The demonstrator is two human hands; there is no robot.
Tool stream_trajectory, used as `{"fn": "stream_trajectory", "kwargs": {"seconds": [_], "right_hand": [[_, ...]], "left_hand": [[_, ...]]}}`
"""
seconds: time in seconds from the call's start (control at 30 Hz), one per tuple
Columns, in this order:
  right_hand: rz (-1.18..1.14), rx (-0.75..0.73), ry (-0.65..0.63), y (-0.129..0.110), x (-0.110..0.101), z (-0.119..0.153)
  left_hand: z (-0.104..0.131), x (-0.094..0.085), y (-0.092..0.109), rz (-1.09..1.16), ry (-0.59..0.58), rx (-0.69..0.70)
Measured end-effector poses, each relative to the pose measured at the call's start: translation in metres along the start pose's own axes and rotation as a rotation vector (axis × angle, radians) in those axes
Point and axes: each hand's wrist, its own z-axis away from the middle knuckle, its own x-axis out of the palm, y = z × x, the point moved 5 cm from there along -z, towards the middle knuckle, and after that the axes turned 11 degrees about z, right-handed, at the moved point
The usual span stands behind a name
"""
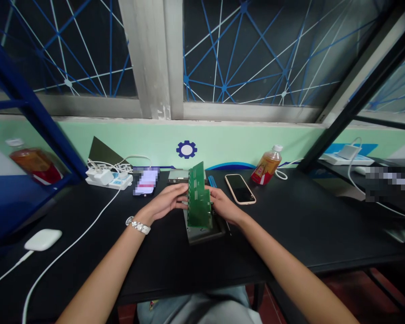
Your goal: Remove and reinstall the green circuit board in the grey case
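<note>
In the head view, the left fingers and right fingers were partly curled, holding a green circuit board between them by opposite edges, tilted above a grey metal housing. A phone lay beyond the right fingers, to their right. A light edge grip, balanced on both sides, seemed best, limiting flex and scraping against the housing beneath the fingers.

Even, moderate light, its source unseen, leaves the black surface dark with faint sheen; wide-angle distortion stretches the edges, details look soft, and pixelated blocks hide two patches.
</note>
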Motion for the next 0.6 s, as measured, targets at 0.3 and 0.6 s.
{"fn": "stream_trajectory", "kwargs": {"seconds": [0.3,0.6], "right_hand": [[-0.239,0.203,0.103,0.006,-0.03,-0.001],[0.071,0.159,0.111,0.016,-0.012,0.002]], "left_hand": [[0.006,-0.018,0.011,0.0,0.032,0.075],[0.01,0.002,0.01,0.05,-0.024,0.141]]}}
